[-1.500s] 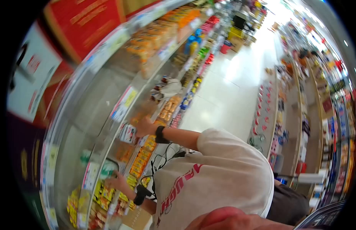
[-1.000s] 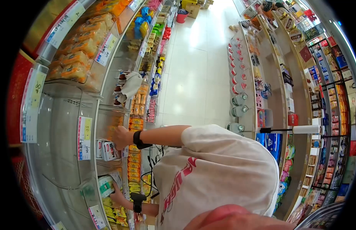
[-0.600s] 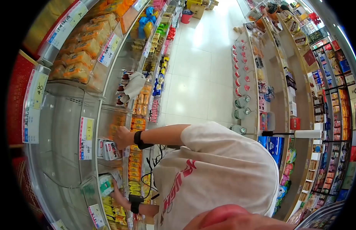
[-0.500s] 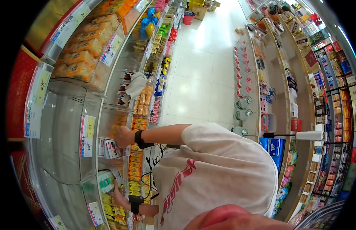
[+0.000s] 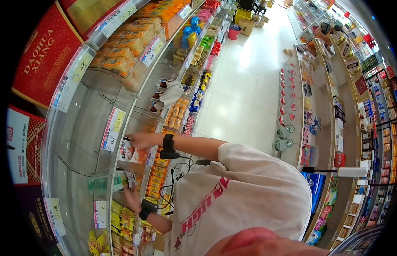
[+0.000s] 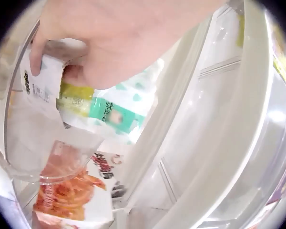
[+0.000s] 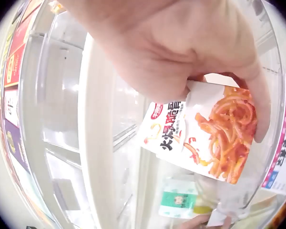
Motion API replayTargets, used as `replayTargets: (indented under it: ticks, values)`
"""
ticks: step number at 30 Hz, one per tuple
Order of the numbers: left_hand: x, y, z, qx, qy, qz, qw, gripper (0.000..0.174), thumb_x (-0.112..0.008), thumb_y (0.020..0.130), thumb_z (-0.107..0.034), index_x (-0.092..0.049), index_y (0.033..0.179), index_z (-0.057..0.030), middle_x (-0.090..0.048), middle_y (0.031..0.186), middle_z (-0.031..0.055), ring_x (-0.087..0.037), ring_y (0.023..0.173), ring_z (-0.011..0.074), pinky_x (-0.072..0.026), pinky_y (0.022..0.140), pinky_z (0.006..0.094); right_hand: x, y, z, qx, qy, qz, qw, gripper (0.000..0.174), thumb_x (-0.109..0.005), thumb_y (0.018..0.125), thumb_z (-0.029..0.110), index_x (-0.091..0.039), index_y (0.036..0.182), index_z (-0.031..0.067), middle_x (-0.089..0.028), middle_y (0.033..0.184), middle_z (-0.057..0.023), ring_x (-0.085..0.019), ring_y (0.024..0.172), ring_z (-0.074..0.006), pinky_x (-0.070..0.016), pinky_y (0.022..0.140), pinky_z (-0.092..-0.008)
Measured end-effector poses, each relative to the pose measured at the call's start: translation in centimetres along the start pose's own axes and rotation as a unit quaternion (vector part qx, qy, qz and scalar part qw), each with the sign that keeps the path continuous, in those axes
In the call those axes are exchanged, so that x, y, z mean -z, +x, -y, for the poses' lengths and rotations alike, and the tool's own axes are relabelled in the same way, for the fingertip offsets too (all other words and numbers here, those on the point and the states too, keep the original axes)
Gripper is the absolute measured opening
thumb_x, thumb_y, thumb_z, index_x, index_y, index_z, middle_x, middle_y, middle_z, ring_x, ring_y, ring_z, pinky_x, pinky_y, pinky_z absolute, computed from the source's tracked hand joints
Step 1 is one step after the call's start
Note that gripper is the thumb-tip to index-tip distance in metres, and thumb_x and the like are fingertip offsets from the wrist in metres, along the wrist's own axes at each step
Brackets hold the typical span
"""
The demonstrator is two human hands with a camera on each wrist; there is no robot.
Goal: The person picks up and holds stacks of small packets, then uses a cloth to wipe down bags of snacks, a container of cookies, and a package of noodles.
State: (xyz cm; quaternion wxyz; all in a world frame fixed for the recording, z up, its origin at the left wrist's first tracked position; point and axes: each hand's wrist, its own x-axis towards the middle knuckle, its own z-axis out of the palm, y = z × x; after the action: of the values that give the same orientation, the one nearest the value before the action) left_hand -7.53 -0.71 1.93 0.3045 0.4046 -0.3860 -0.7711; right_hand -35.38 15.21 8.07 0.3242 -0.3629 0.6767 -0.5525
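Observation:
My right hand (image 5: 143,141) grips a small open-topped snack box (image 7: 219,131) at its upper edge, fingers over the far side. The box is white, printed with orange-red strips of food and dark lettering. My left hand (image 6: 109,43) pinches the edge of a white carton (image 6: 42,83) with one finger outside and the thumb inside. Beside that carton lies a white-and-green snack packet (image 6: 119,112) with a yellow-green band. Both hands are inside clear shelf bins; in the left wrist view the snack box (image 6: 74,191) appears below the left hand's bin divider.
Clear shelf bins (image 5: 83,141) with price tags (image 5: 113,128) stand in front of my hands. Orange-wrapped snacks (image 5: 155,179) and yellow packets (image 5: 121,217) fill neighbouring bins. A cable (image 5: 170,183) hangs by my wrists. Behind me runs an aisle floor (image 5: 232,94) with opposite shelving (image 5: 318,141).
The head view has swung, shifting the shelf rightward. My right hand has moved, and the snack box has turned so its orange-red picture shows. The left hand remains by the green packet.

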Motion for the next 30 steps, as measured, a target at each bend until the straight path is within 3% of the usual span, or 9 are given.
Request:
replayTargets:
  ticks: [2, 3, 6, 8, 11, 13, 15, 17, 30]
  values:
    - [-1.7, -0.1, -0.6, 0.030, -0.016, -0.045, 0.998, 0.029, -0.058, 0.096, -0.015, -0.055, 0.109, 0.0104, -0.059, 0.097, 0.0182, -0.050, 0.076, 0.0311, -0.0530, 0.079, 0.0408, -0.1, -0.6, -0.2, -0.027, 0.042, 0.023, 0.998, 0.039, -0.040, 0.092, 0.014, -0.054, 0.125, -0.0020, -0.065, 0.110, -0.0246, -0.062, 0.100, -0.0307, -0.0484, 0.087, -0.0391]
    - [0.8, 1.9, 0.1, -0.070, 0.296, 0.100, 0.947, 0.027, -0.063, 0.093, -0.019, -0.059, 0.101, 0.0072, -0.061, 0.092, 0.0195, -0.052, 0.076, 0.0337, -0.0499, 0.077, 0.0418, 0.1, -0.8, -0.3, -0.041, 0.063, 0.036, 0.997, 0.044, -0.040, 0.092, 0.014, -0.048, 0.133, -0.0010, -0.064, 0.111, -0.0242, -0.061, 0.102, -0.0293, -0.0478, 0.089, -0.0383]
    - [2.5, 3.0, 0.1, -0.396, 0.674, 0.171, 0.600, 0.034, -0.075, 0.081, -0.026, -0.066, 0.098, 0.0018, -0.066, 0.094, 0.0223, -0.058, 0.088, 0.0413, -0.0468, 0.078, 0.0439, 1.9, -2.8, -1.5, 0.107, -0.034, 0.056, 0.992, 0.045, -0.050, 0.092, 0.023, -0.049, 0.130, -0.0009, -0.064, 0.112, -0.0208, -0.062, 0.101, -0.0299, -0.0490, 0.088, -0.0391]
    - [5.3, 6.0, 1.4, -0.246, 0.624, 0.191, 0.717, 0.053, -0.075, 0.079, -0.029, -0.060, 0.122, -0.0012, -0.064, 0.112, 0.0242, -0.059, 0.101, 0.0419, -0.0468, 0.087, 0.0442, 3.5, -6.0, -0.3, 0.140, -0.058, 0.077, 0.985, 0.039, -0.052, 0.092, 0.025, -0.056, 0.122, 0.0002, -0.065, 0.110, -0.0169, -0.063, 0.101, -0.0272, -0.0505, 0.087, -0.0390]
    - [0.3, 0.4, -1.2, -0.297, 0.690, 0.072, 0.656, 0.056, -0.075, 0.076, -0.046, -0.066, 0.101, 0.0032, -0.066, 0.092, 0.0264, -0.061, 0.083, 0.0428, -0.0477, 0.073, 0.0473, 5.6, -8.8, 1.7, 0.076, 0.045, 0.109, 0.990, 0.032, -0.056, 0.091, 0.027, -0.066, 0.110, 0.0019, -0.066, 0.109, -0.0111, -0.063, 0.101, -0.0231, -0.0528, 0.086, -0.0388]
    - [2.1, 1.6, -0.9, -0.326, 0.700, 0.058, 0.633, 0.049, -0.073, 0.079, -0.040, -0.067, 0.099, 0.0042, -0.068, 0.094, 0.0222, -0.064, 0.090, 0.0370, -0.0492, 0.077, 0.0438, 5.8, -9.4, 2.4, -0.136, 0.239, 0.090, 0.957, 0.035, -0.056, 0.095, 0.026, -0.057, 0.124, 0.0065, -0.065, 0.107, -0.0128, -0.065, 0.099, -0.0224, -0.0582, 0.077, -0.0325]
    - [1.6, 0.6, -1.7, -0.239, 0.358, 0.115, 0.895, 0.035, -0.061, 0.087, -0.021, -0.063, 0.107, 0.0078, -0.066, 0.106, 0.0209, -0.064, 0.099, 0.0315, -0.0515, 0.085, 0.0407, 5.6, -10.5, 3.1, -0.151, 0.234, 0.037, 0.960, 0.047, -0.052, 0.098, 0.033, -0.044, 0.140, 0.0122, -0.066, 0.106, -0.0088, -0.067, 0.091, -0.0182, -0.0578, 0.077, -0.0332]
    - [-0.1, -1.6, -3.4, -0.108, 0.064, 0.100, 0.987, 0.029, -0.050, 0.090, -0.006, -0.058, 0.112, 0.0108, -0.063, 0.115, 0.0208, -0.062, 0.105, 0.0284, -0.0529, 0.092, 0.0399, 5.5, -12.0, 4.4, -0.157, 0.246, -0.003, 0.957, 0.048, -0.051, 0.099, 0.030, -0.042, 0.143, 0.0137, -0.062, 0.116, -0.0084, -0.063, 0.101, -0.0182, -0.0579, 0.079, -0.0343]
    - [-5.9, -8.0, -7.4, -0.051, -0.046, 0.037, 0.997, 0.049, -0.036, 0.084, 0.012, -0.039, 0.132, 0.0037, -0.050, 0.130, 0.0204, -0.055, 0.117, 0.0366, -0.0552, 0.093, 0.0533, 5.7, -14.1, 3.8, -0.152, 0.281, -0.031, 0.947, 0.043, -0.049, 0.100, 0.024, -0.042, 0.140, 0.0089, -0.060, 0.121, -0.0079, -0.064, 0.103, -0.0181, -0.0601, 0.072, -0.0290]
